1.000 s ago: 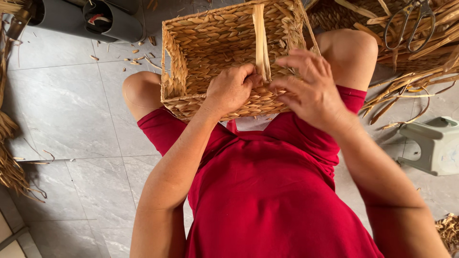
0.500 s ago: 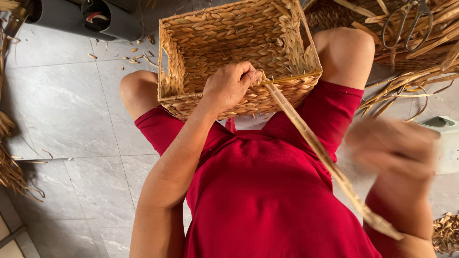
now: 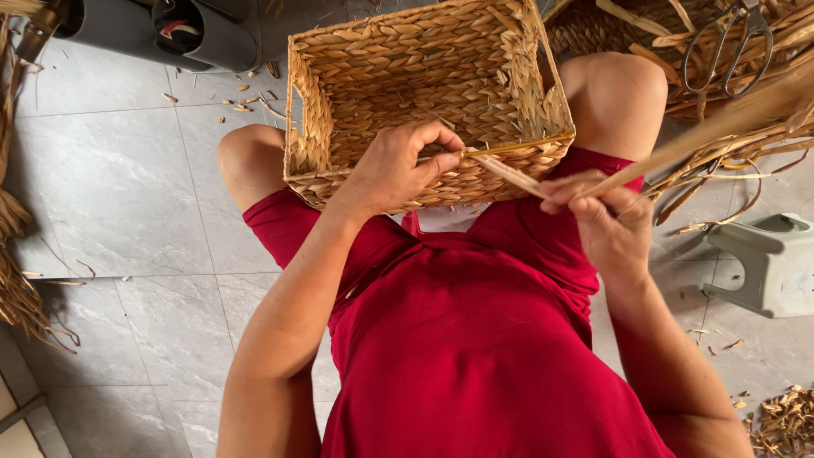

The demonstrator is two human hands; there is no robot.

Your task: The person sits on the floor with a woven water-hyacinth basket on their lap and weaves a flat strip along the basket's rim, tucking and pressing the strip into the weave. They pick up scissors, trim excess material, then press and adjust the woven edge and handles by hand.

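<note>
On the lap of the seated person in red clothing [image 3: 475, 339], nearest the camera, the right hand [image 3: 606, 225] is closed on a long flat tan reed strip [image 3: 678, 148], fingers pinched together around it where it slants up and away to the right. Just beyond, the left hand [image 3: 398, 165] is clamped on the near rim of a rectangular woven straw-coloured basket [image 3: 424, 76], thumb and fingers pressing the strip's end against the braid. The basket rests across both knees, open side up. Judging by its full walls and bottom, the weave looks nearly complete; only this strip at the near edge seems left to work in. Beneath lies a grey tiled floor [image 3: 119, 187] scattered with reed scraps. Farther right sit a pale green plastic stool [image 3: 767, 259], a heap of loose reeds and metal scissors [image 3: 729, 42].
</note>
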